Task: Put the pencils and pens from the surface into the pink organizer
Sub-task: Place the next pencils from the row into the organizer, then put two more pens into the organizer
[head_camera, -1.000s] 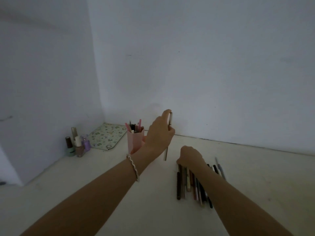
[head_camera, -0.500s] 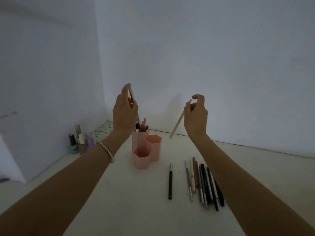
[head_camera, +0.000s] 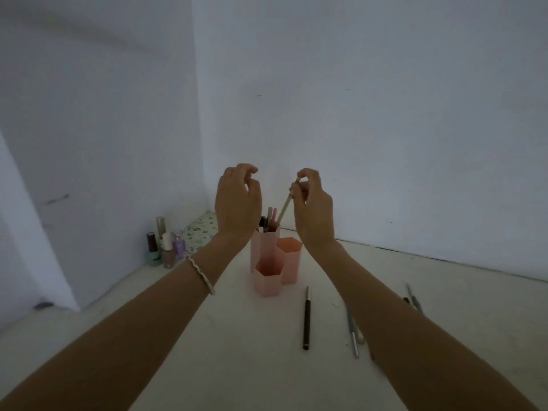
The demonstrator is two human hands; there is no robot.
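The pink organizer (head_camera: pixel 268 280) has three hexagonal tubes and stands mid-surface. Its tallest back tube holds several pens. My right hand (head_camera: pixel 311 207) pinches a cream pencil (head_camera: pixel 284 209) by its top end, its lower tip at the tall tube's mouth. My left hand (head_camera: pixel 237 203) hovers just left of that tube with fingers curled apart and nothing in it. A dark brown pencil (head_camera: pixel 307 317) lies alone on the surface right of the organizer. More pens (head_camera: pixel 353 330) lie partly hidden under my right forearm.
Several nail polish bottles (head_camera: pixel 164 246) stand by the left wall, with a floral patterned pad (head_camera: pixel 201 229) behind them in the corner. White walls close the back and left. A grey pen (head_camera: pixel 413 298) lies to the far right of my forearm.
My left hand has let go of its pencil, which now stands in the tall tube. My right hand moved left and down, bringing the cream pencil to the tube's mouth.
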